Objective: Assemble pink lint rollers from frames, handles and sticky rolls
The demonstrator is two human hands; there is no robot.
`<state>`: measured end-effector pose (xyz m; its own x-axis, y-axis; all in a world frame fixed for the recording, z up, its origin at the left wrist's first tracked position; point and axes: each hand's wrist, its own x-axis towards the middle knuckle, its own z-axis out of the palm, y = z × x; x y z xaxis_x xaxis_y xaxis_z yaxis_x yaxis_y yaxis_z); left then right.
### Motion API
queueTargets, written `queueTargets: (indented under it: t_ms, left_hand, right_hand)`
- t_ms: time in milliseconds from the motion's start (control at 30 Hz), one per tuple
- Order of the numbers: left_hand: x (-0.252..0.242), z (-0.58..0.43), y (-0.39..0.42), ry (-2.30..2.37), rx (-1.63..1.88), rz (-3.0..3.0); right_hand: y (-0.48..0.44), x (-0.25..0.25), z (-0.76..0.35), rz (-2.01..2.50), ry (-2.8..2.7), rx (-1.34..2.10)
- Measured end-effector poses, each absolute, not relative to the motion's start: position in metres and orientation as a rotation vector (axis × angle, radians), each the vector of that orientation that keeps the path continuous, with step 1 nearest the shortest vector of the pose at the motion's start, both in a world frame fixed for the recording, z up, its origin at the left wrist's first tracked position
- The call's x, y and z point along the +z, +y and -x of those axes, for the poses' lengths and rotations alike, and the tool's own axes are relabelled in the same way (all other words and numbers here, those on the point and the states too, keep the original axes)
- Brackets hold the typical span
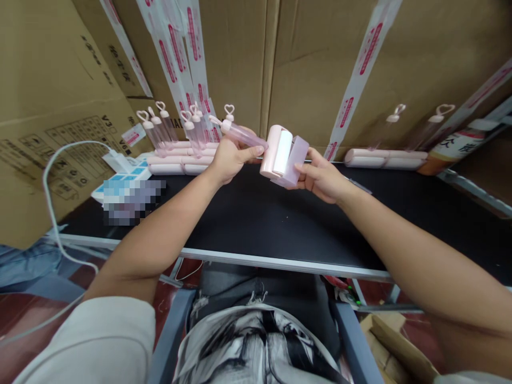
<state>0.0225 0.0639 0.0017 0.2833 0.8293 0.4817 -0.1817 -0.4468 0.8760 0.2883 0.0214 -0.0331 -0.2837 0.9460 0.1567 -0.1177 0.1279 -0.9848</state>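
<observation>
My left hand [233,160] is wrapped round the translucent pink handle of a lint roller [284,145], its heart-loop end pointing up to the left. The roller head, pink with a white sheet roll, is held above the table, right of that hand. In my right hand [322,176] is a translucent lilac cover [296,160], pinched between thumb and fingers. This cover sits against the right side of the roller head; whether it is still partly fitted on, I cannot tell. Further lint rollers [182,160] stand handle-up behind my left hand, with more lint rollers [386,159] at the right.
The black table [280,224] has a metal front edge. Tall cardboard boxes [308,69] stand right behind it. A power strip [122,178] with a white cable lies at the left, beside a blurred-out item. An orange-labelled bottle [456,146] stands at the far right.
</observation>
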Motion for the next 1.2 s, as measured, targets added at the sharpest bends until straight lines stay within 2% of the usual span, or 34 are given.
queueTargets:
  t_ms: [833, 1033, 1200]
  left_hand:
    - [-0.010, -0.036, 0.058, 0.659, 1.212, -1.589]
    - [0.010, -0.025, 0.062, 0.846, 1.311, -1.398]
    - [0.029, 0.009, 0.077, 1.018, 1.300, -1.527]
  right_hand:
    - [0.017, -0.043, -0.278, 0.840, -1.445, 1.374]
    - [0.011, -0.049, -0.262, 0.805, -1.395, 1.466]
    - [0.008, -0.052, -0.263, 0.864, -1.502, 1.506]
